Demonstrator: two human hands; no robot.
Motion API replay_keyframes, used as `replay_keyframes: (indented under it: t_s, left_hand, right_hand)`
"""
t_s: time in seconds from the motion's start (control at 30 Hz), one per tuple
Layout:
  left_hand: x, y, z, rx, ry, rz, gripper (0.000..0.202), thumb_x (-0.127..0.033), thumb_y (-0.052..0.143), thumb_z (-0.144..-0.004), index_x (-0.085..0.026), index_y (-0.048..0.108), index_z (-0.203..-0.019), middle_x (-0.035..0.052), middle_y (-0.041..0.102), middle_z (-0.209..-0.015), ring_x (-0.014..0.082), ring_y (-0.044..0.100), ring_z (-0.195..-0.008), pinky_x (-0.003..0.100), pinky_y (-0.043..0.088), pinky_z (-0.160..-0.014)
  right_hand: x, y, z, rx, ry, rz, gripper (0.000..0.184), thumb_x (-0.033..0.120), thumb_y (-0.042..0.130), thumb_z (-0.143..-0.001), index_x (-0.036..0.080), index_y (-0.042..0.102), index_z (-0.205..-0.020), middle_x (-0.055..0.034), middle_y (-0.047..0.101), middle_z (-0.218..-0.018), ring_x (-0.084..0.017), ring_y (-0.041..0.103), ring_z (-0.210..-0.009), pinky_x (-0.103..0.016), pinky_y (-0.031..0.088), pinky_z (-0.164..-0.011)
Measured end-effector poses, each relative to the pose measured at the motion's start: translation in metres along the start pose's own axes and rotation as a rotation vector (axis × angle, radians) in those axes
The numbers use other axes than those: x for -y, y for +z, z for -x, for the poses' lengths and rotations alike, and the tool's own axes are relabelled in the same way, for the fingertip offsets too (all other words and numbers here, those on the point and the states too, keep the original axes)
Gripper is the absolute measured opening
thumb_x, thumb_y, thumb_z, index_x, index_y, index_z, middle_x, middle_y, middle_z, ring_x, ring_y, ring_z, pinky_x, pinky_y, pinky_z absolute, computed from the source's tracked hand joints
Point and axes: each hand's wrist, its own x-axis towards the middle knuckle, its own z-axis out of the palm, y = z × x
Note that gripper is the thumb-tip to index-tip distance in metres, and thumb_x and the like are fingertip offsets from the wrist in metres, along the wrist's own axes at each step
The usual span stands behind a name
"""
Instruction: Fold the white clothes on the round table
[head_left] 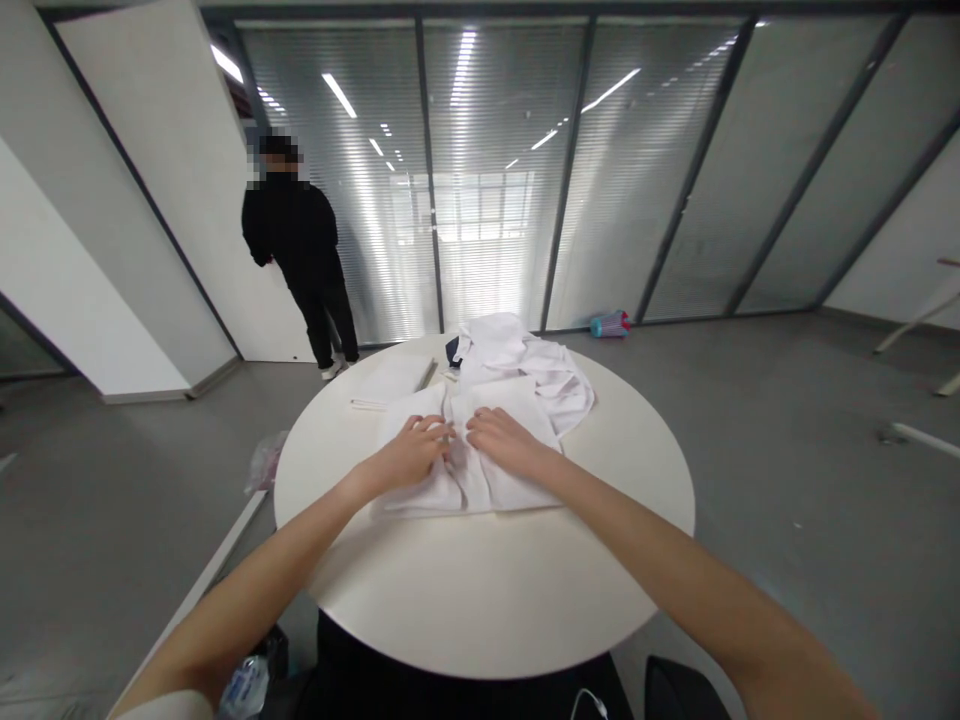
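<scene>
Two bare forearms, no watch, no rings visible on left hand (411, 455) or right hand (504, 440). White short sleeve edge at left upper arm (bottom left corner of view). Dark garment at lap below table's near edge. Right sleeve out of view.

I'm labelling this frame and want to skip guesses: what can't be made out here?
Head view only:
- Fingertips of left hand and right hand: pressed into the white garment, grip unclear.
- Dark item: mostly hidden behind the garment.
- Bottle: cut off by the left arm.
</scene>
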Motion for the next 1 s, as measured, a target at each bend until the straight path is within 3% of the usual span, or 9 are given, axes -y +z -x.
replay_keyframes:
  t_s: [0.13, 0.23, 0.3, 0.4, 0.5, 0.6, 0.77, 0.9, 1.0]
  left_hand:
    - [0.021, -0.015, 0.024, -0.224, -0.079, 0.073, 0.032, 0.002, 0.047, -0.073, -0.021, 0.064, -0.088, 0.0048, 0.071, -0.100, 0.0226, 0.058, -0.114, 0.042, 0.037, -0.100]
    - [0.046, -0.032, 0.065, -0.472, -0.233, 0.226, 0.013, -0.014, 0.054, -0.078, -0.021, 0.063, -0.083, 0.0058, 0.071, -0.095, 0.0236, 0.062, -0.100, 0.041, 0.043, -0.095]
    - [0.067, -0.041, 0.102, -0.530, -0.346, 0.358, 0.009, -0.029, 0.057, -0.080, -0.023, 0.064, -0.079, 0.0059, 0.072, -0.090, 0.0247, 0.063, -0.093, 0.039, 0.048, -0.089]
    - [0.095, -0.051, 0.151, -0.521, -0.619, 0.497, 0.023, -0.040, 0.052, -0.082, -0.024, 0.067, -0.073, 0.0020, 0.071, -0.078, 0.0228, 0.064, -0.080, 0.036, 0.051, -0.080]
    - [0.107, -0.060, 0.168, -0.672, -0.843, 0.487, 0.025, -0.043, 0.053, -0.079, -0.023, 0.066, -0.071, 0.0001, 0.070, -0.074, 0.0226, 0.064, -0.077, 0.038, 0.052, -0.079]
    - [0.094, -0.064, 0.142, -0.673, -0.808, 0.513, 0.024, -0.043, 0.055, -0.079, -0.021, 0.067, -0.076, 0.0016, 0.070, -0.078, 0.0232, 0.065, -0.079, 0.039, 0.053, -0.080]
    - [0.036, -0.035, 0.059, -0.265, -0.554, 0.551, 0.032, -0.045, 0.054, -0.086, -0.020, 0.071, -0.093, 0.0081, 0.074, -0.097, 0.0240, 0.068, -0.083, 0.035, 0.053, -0.075]
    - [0.002, -0.007, 0.014, 0.022, -0.485, 0.309, 0.043, -0.047, 0.060, -0.085, -0.019, 0.067, -0.117, 0.0116, 0.071, -0.110, 0.0299, 0.067, -0.099, 0.039, 0.051, -0.085]
    - [-0.003, -0.003, -0.001, 0.124, -0.476, 0.150, 0.049, -0.045, 0.070, -0.079, -0.017, 0.065, -0.118, 0.0142, 0.068, -0.115, 0.0324, 0.065, -0.104, 0.039, 0.049, -0.087]
  right_hand:
    - [-0.025, -0.011, 0.022, -0.135, 0.045, 0.039, 0.017, 0.007, 0.054, -0.090, 0.016, 0.068, -0.090, -0.0097, 0.070, -0.098, -0.027, 0.049, -0.113, -0.040, 0.033, -0.094]
    - [-0.047, -0.029, 0.053, -0.242, 0.249, -0.040, 0.015, 0.008, 0.056, -0.085, 0.018, 0.065, -0.080, -0.0070, 0.069, -0.085, -0.025, 0.054, -0.097, -0.037, 0.034, -0.088]
    - [-0.057, -0.037, 0.072, -0.280, 0.324, -0.134, 0.016, 0.007, 0.055, -0.083, 0.019, 0.064, -0.078, -0.0058, 0.067, -0.082, -0.023, 0.055, -0.088, -0.035, 0.037, -0.084]
    - [-0.058, -0.036, 0.082, -0.280, 0.272, -0.289, 0.025, 0.004, 0.049, -0.083, 0.019, 0.068, -0.089, -0.0064, 0.068, -0.090, -0.022, 0.058, -0.088, -0.034, 0.042, -0.083]
    - [-0.044, -0.022, 0.065, -0.231, 0.128, -0.307, 0.044, 0.000, 0.044, -0.081, 0.021, 0.070, -0.110, -0.0092, 0.066, -0.116, -0.023, 0.058, -0.105, -0.038, 0.043, -0.094]
    - [-0.025, -0.009, 0.037, -0.119, 0.010, -0.227, 0.042, -0.001, 0.048, -0.081, 0.021, 0.071, -0.107, -0.0108, 0.066, -0.122, -0.024, 0.055, -0.113, -0.040, 0.041, -0.095]
    - [-0.023, -0.016, 0.021, -0.158, 0.050, -0.138, 0.019, 0.006, 0.055, -0.085, 0.018, 0.070, -0.083, -0.0105, 0.073, -0.099, -0.025, 0.055, -0.105, -0.038, 0.038, -0.092]
    - [-0.072, -0.033, 0.071, -0.384, 0.331, -0.093, 0.023, 0.007, 0.052, -0.081, 0.020, 0.071, -0.081, -0.0083, 0.074, -0.098, -0.026, 0.057, -0.102, -0.040, 0.040, -0.092]
    - [-0.126, -0.033, 0.137, -0.351, 0.546, -0.074, 0.022, 0.013, 0.054, -0.081, 0.022, 0.074, -0.083, -0.0085, 0.074, -0.098, -0.027, 0.062, -0.094, -0.039, 0.045, -0.085]
